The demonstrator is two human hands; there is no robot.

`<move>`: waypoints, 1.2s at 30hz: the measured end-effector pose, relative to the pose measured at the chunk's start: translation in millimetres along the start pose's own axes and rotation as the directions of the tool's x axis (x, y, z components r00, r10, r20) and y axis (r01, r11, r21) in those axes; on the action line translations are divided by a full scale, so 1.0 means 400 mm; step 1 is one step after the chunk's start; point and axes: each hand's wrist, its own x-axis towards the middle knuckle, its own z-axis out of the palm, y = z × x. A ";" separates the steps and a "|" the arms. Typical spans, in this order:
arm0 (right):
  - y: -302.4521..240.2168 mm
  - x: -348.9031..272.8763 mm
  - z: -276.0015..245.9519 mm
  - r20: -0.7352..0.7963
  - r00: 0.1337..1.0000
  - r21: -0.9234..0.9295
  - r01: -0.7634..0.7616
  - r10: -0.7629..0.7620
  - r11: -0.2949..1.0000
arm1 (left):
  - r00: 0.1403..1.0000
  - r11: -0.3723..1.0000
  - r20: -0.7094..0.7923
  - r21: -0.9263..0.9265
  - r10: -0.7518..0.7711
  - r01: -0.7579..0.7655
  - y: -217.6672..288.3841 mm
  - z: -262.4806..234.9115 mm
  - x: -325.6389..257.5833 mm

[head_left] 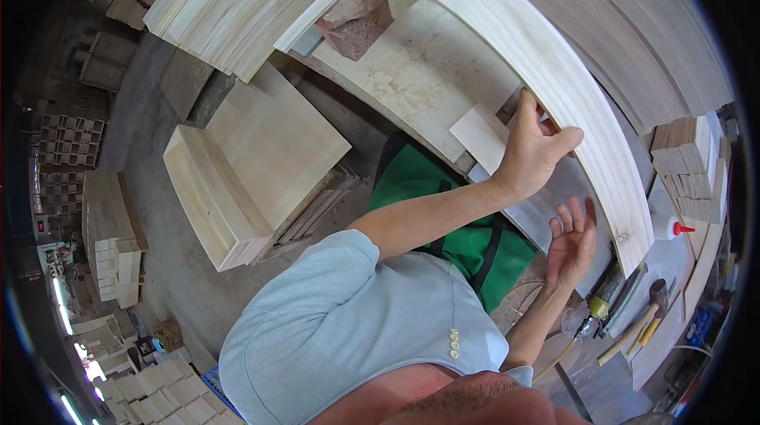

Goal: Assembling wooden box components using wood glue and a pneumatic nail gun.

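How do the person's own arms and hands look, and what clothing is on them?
Both hands, the left hand and the right hand, are bare: no gloves, and no rings or watch visible. The forearms are bare too. A short light blue sleeve ends near the left elbow, part of a light blue shirt with small white buttons.

Long board arcs across the upper right, over the desk. Left hand grips the board's near edge; right hand sits just below it, apart from the board. Small flat panel lies on the desk just left of the left hand. Open box stands on the floor, left of the desk. Glue bottle, hammer at right of the right hand.
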 end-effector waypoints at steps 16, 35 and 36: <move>0.073 0.046 0.106 0.172 0.985 -0.945 0.168 -0.009 0.282 | 0.988 0.996 -0.155 0.080 -0.025 0.038 -0.031 -0.099 0.068; 0.098 0.064 0.108 0.257 0.966 -0.948 0.260 -0.037 0.184 | 0.977 0.996 -0.212 0.076 -0.025 0.041 -0.084 -0.145 0.106; 0.107 0.075 0.110 0.315 0.948 -0.933 0.318 -0.045 0.167 | 0.977 0.996 -0.207 0.063 -0.054 0.068 -0.081 -0.152 0.103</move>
